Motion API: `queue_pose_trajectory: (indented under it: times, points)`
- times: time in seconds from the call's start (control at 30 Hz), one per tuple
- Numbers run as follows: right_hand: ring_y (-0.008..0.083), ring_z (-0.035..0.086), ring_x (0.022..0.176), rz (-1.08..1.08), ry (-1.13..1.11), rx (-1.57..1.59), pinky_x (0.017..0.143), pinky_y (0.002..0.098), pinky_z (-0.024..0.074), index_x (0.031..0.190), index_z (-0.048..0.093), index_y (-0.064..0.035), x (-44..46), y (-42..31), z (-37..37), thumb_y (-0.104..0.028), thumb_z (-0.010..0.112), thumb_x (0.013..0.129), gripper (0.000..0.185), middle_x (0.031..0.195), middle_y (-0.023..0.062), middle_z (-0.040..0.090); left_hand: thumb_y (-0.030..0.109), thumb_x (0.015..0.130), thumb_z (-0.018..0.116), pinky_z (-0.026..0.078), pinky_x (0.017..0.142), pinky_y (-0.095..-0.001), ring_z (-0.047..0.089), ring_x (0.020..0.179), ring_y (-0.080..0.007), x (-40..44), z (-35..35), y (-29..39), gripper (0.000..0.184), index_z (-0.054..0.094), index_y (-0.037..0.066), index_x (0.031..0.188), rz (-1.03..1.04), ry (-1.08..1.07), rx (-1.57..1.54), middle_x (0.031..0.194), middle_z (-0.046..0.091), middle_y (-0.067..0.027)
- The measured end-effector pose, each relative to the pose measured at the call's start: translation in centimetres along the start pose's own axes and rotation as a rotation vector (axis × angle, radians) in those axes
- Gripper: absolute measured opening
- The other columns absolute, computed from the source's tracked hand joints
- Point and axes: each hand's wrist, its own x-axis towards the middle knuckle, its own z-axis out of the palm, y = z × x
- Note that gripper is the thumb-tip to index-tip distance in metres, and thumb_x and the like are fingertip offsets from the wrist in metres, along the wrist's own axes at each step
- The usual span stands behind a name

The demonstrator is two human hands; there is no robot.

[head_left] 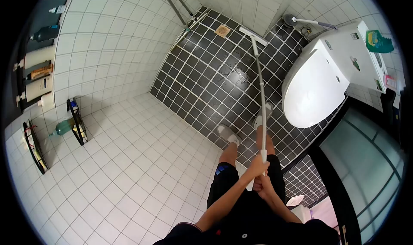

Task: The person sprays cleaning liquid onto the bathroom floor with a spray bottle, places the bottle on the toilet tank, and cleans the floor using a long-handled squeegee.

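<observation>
A long-handled floor squeegee (263, 111) runs from my body out to the far tiles, its white head (253, 36) resting on the floor by the wall. My left hand (258, 166) is wrapped round the handle near its white grip. Just below it, closer to my body, my right hand (262, 184) is closed round the end of the same handle; some of its fingers are hidden. Wet patches (235, 70) shine on the dark tiled floor (198, 90) left of the handle.
A white toilet (312, 90) stands to the right, a toilet brush (290, 20) behind it. A floor drain (222, 31) lies near the far corner, where poles (176, 6) lean. Wall racks (76, 122) and shelved bottles (38, 58) are at left, a glass-paned door (361, 159) at right.
</observation>
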Motion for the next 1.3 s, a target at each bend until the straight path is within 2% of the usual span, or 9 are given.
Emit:
queue_pose_trajectory:
  times: [0.2, 0.27, 0.37, 0.43, 0.57, 0.7, 0.93, 1.1, 1.3]
  points:
    - [0.0039, 0.026, 0.038, -0.098, -0.025, -0.077, 0.036, 0.0208, 0.0178, 0.072, 0.04, -0.0164, 1.5, -4.6, 2.0, -0.032, 0.057, 0.092, 0.031, 0.051, -0.0092, 0.028, 0.011, 0.075, 0.058, 0.051, 0.047, -0.0376, 0.064, 0.051, -0.0277, 3.9, -0.4, 2.6, 0.019, 0.055, -0.007, 0.072, 0.065, 0.124, -0.001, 0.057, 0.059, -0.0181]
    - [0.0029, 0.022, 0.037, -0.305, 0.001, -0.091, 0.033, 0.0189, 0.0164, 0.078, 0.043, -0.0202, 5.5, -6.3, 4.2, -0.029, 0.056, 0.093, 0.021, 0.055, -0.0097, 0.033, 0.012, 0.075, 0.059, 0.05, 0.047, -0.0371, 0.064, 0.052, -0.0267, 5.1, -2.9, 7.3, 0.02, 0.056, -0.006, 0.068, 0.106, 0.299, 0.079, 0.057, 0.06, -0.0175]
    - [0.0021, 0.026, 0.037, -0.241, -0.093, -0.103, 0.032, 0.018, 0.0187, 0.078, 0.045, -0.0191, 8.1, -11.5, 8.9, -0.025, 0.055, 0.093, 0.019, 0.054, -0.0095, 0.034, 0.01, 0.075, 0.057, 0.047, 0.044, -0.0338, 0.061, 0.049, -0.0211, 12.1, -7.7, 7.9, 0.02, 0.057, -0.006, 0.063, 0.275, 0.28, 0.191, 0.056, 0.06, -0.0138]
    - [0.0039, 0.029, 0.04, -0.137, -0.329, -0.013, 0.036, 0.019, 0.0218, 0.075, 0.046, -0.0164, 9.1, -13.3, 10.4, -0.023, 0.058, 0.091, 0.02, 0.054, -0.009, 0.032, 0.012, 0.074, 0.057, 0.045, 0.043, -0.0335, 0.058, 0.047, -0.0196, 11.4, -9.3, 12.2, 0.021, 0.057, -0.005, 0.062, 0.167, 0.201, 0.04, 0.054, 0.057, -0.0117]
    - [0.0044, 0.031, 0.038, -0.124, -0.262, 0.033, 0.036, 0.0196, 0.0212, 0.075, 0.047, -0.0166, 8.2, -8.9, 7.6, -0.023, 0.056, 0.091, 0.02, 0.054, -0.0078, 0.034, 0.011, 0.074, 0.059, 0.048, 0.043, -0.0365, 0.062, 0.048, -0.0249, 8.8, -7.7, 8.2, 0.019, 0.057, -0.007, 0.07, 0.334, 0.36, 0.226, 0.055, 0.059, -0.0154]
    - [0.006, 0.027, 0.036, -0.008, -0.104, -0.019, 0.035, 0.0224, 0.0179, 0.067, 0.039, -0.0184, 1.6, -2.7, 3.1, -0.03, 0.051, 0.094, 0.032, 0.05, -0.008, 0.03, 0.008, 0.078, 0.056, 0.047, 0.042, -0.0346, 0.061, 0.048, -0.0217, 1.3, -3.0, 4.4, 0.015, 0.055, -0.007, 0.077, 0.0, 0.0, 0.016, 0.06, 0.059, -0.0152]
    - [0.0044, 0.023, 0.041, 0.068, -0.081, -0.025, 0.039, 0.0212, 0.0177, 0.073, 0.041, -0.0156, -5.4, -5.0, 0.0, -0.032, 0.053, 0.094, 0.029, 0.054, -0.0086, 0.027, 0.004, 0.078, 0.054, 0.047, 0.041, -0.033, 0.058, 0.044, -0.0204, -1.8, 3.4, 6.1, 0.011, 0.052, -0.007, 0.075, -0.037, -0.016, -0.156, 0.053, 0.056, -0.012]
    - [0.0041, 0.025, 0.039, -0.065, -0.076, -0.087, 0.038, 0.0214, 0.0186, 0.074, 0.043, -0.0138, -0.4, -8.9, 3.9, -0.026, 0.058, 0.091, 0.026, 0.053, -0.0085, 0.029, 0.008, 0.08, 0.054, 0.047, 0.04, -0.0349, 0.058, 0.044, -0.0208, 4.2, -0.3, 7.3, 0.025, 0.052, -0.005, 0.059, 0.035, 0.095, -0.1, 0.052, 0.056, -0.0124]
    - [0.0051, 0.025, 0.038, -0.129, -0.125, -0.046, 0.037, 0.022, 0.0179, 0.073, 0.04, -0.0151, 4.1, -12.3, 12.4, -0.023, 0.06, 0.09, 0.027, 0.053, -0.0078, 0.029, 0.007, 0.081, 0.054, 0.047, 0.039, -0.0345, 0.059, 0.046, -0.0213, 6.8, -8.2, 15.1, 0.02, 0.052, -0.006, 0.066, 0.053, 0.1, -0.145, 0.055, 0.055, -0.0119]
